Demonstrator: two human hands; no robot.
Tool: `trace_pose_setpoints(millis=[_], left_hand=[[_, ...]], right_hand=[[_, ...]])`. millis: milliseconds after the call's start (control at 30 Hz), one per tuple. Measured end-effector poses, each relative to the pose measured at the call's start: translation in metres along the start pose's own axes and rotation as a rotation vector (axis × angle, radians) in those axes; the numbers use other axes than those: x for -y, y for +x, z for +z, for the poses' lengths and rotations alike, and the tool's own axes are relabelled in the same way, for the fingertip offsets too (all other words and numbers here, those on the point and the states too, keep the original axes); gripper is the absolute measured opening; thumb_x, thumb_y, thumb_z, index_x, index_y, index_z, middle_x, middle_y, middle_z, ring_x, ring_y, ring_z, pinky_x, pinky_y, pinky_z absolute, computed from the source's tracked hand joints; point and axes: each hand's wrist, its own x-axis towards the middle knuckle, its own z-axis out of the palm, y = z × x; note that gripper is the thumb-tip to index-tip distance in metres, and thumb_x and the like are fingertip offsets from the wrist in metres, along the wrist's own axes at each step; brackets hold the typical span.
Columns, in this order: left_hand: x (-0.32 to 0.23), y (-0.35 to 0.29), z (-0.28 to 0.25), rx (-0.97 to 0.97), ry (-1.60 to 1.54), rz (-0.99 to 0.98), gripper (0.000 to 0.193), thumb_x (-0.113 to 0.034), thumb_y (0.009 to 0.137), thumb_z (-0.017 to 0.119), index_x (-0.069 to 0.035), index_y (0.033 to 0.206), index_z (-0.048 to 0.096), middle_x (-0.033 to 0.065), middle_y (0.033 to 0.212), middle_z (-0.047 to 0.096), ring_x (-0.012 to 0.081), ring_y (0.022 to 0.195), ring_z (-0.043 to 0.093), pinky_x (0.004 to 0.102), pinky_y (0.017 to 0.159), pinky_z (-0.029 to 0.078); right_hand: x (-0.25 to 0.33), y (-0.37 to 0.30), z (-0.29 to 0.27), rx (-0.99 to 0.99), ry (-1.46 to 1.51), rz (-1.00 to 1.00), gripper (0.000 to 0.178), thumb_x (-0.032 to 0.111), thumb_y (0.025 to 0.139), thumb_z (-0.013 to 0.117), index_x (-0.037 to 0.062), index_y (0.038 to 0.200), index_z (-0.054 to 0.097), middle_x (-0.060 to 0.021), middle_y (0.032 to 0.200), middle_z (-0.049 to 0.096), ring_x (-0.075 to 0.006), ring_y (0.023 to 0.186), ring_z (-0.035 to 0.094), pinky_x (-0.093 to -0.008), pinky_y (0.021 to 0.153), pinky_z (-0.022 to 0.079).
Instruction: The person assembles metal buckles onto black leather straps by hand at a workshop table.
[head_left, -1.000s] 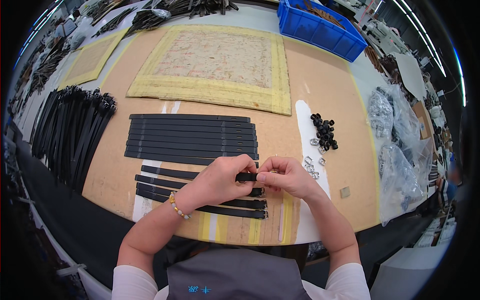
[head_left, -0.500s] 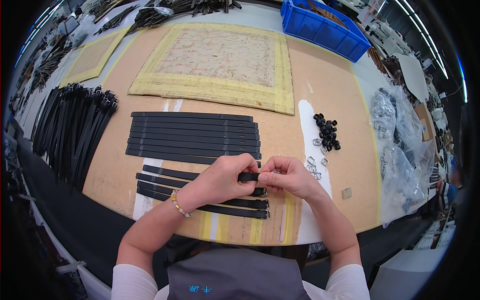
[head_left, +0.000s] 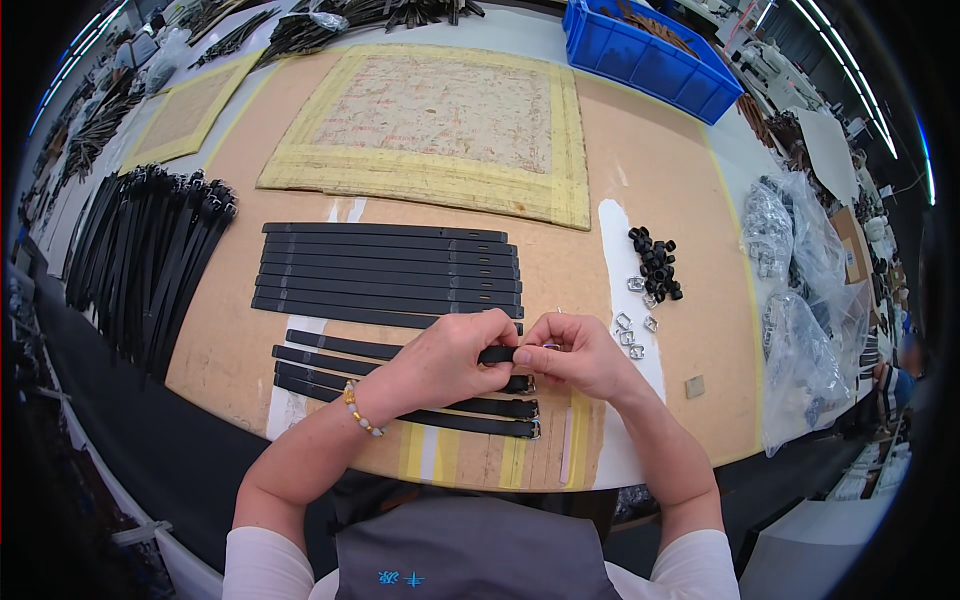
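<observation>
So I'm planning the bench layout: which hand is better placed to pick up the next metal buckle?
Probably the right hand. The loose metal buckles lie just beside it on its outer side, while the left hand pinches the black strap and sits farther from them.

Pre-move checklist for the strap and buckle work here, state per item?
1. Left hand pinching the black strap near its end: ok.
2. Right hand meeting that strap end: ok.
3. Buckle seated on the strap: cannot tell, fingers hide it.
4. Spare metal buckles lying beside the right hand: ok.
5. Black loops piled past the buckles: ok.
6. Buckled straps lying flat under the hands, apart from the bare strap row: ok.
</observation>
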Motion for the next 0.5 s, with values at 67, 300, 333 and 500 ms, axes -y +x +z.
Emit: trace_pose_setpoints(millis=[67, 300, 333, 500], left_hand=[[0.0042, -0.0004, 0.0026, -0.008, -0.044, 0.065, 0.027, -0.006, 0.084, 0.077, 0.001, 0.105, 0.062, 0.0185, 0.094, 0.074, 0.0322, 0.088, 0.075, 0.0379, 0.075, 0.06], [-0.0043, 0.0006, -0.0006, 0.065, -0.086, 0.047, 0.033, 0.0, 0.083, 0.07, -0.001, 0.114, 0.059, 0.0131, 0.087, 0.07, 0.0243, 0.075, 0.07, 0.0349, 0.067, 0.056], [-0.0033, 0.0, 0.0002, 0.062, -0.081, 0.047, 0.033, 0.001, 0.083, 0.068, -0.001, 0.114, 0.059, 0.0119, 0.087, 0.069, 0.0231, 0.073, 0.069, 0.0339, 0.066, 0.056], [0.0025, -0.0013, 0.0051, 0.091, -0.165, -0.003, 0.033, 0.006, 0.084, 0.061, 0.001, 0.116, 0.059, 0.0094, 0.098, 0.072, 0.0127, 0.09, 0.069, 0.0286, 0.08, 0.056]], right_hand=[[-0.0004, 0.0003, 0.0035, -0.027, -0.075, -0.068, 0.018, 0.018, 0.097, 0.079, 0.0035, 0.097, 0.069, 0.0046, 0.08, 0.064, -0.0009, 0.067, 0.053, -0.02, 0.058, 0.041], [-0.0023, 0.0022, 0.0063, -0.023, -0.201, -0.106, 0.019, 0.021, 0.094, 0.073, 0.0014, 0.094, 0.07, 0.0045, 0.082, 0.065, -0.0025, 0.077, 0.053, -0.0239, 0.066, 0.044], [-0.0014, 0.0021, 0.0062, -0.002, -0.196, -0.087, 0.018, 0.019, 0.095, 0.071, 0.0025, 0.089, 0.067, 0.0058, 0.083, 0.063, -0.0021, 0.078, 0.051, -0.0233, 0.069, 0.043], [-0.0082, 0.0019, 0.0116, -0.023, -0.174, -0.197, 0.018, 0.015, 0.093, 0.069, 0.003, 0.082, 0.062, 0.0058, 0.078, 0.059, -0.0028, 0.076, 0.048, -0.0238, 0.068, 0.042]])
